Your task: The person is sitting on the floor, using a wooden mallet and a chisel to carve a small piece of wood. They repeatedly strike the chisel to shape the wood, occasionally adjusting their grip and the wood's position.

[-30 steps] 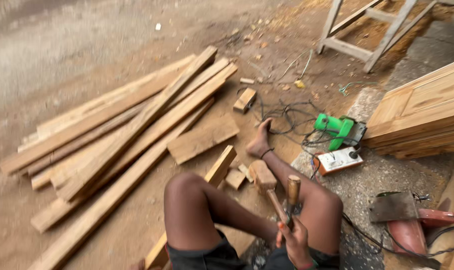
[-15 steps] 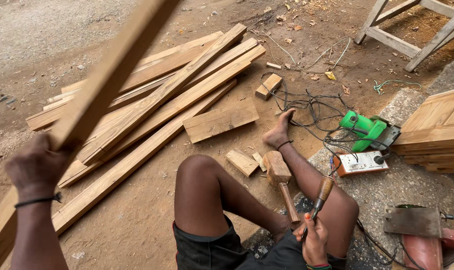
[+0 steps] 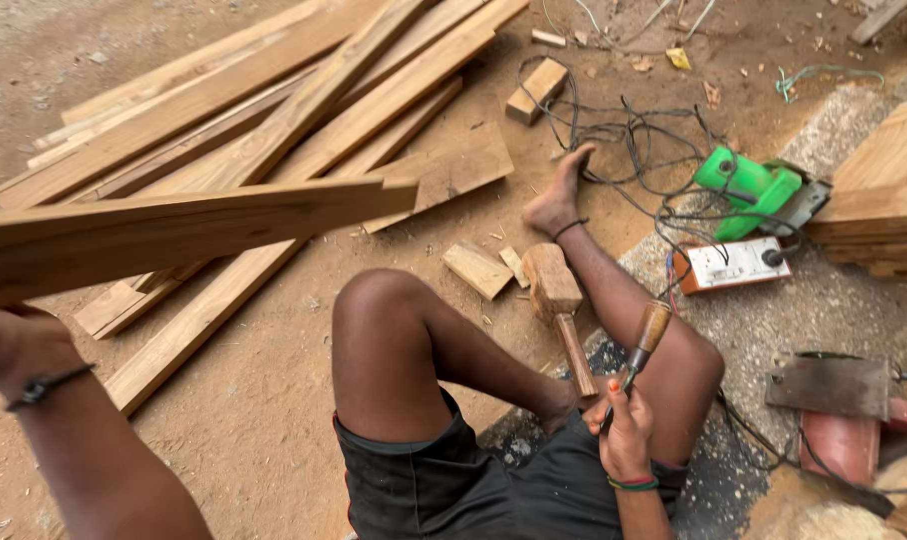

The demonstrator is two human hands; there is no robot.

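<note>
— What is gripped by the left hand (image 3: 14, 335)?
— A long, rough-sawn plank (image 3: 189, 225) is clamped in it, raised flat above the stacked boards (image 3: 274, 110) on the dirt.

— And the right hand (image 3: 624, 430)?
— It is closed around a wooden-handled chisel (image 3: 642, 345) and the shaft of a blocky wooden mallet (image 3: 557, 300), both held between the knees. A green power tool (image 3: 749, 190) is seen among tangled cables.

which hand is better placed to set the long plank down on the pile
Left. The left hand already grips the plank, which hangs over the pile of boards. The right hand is busy holding a chisel and mallet near the lap.
</note>
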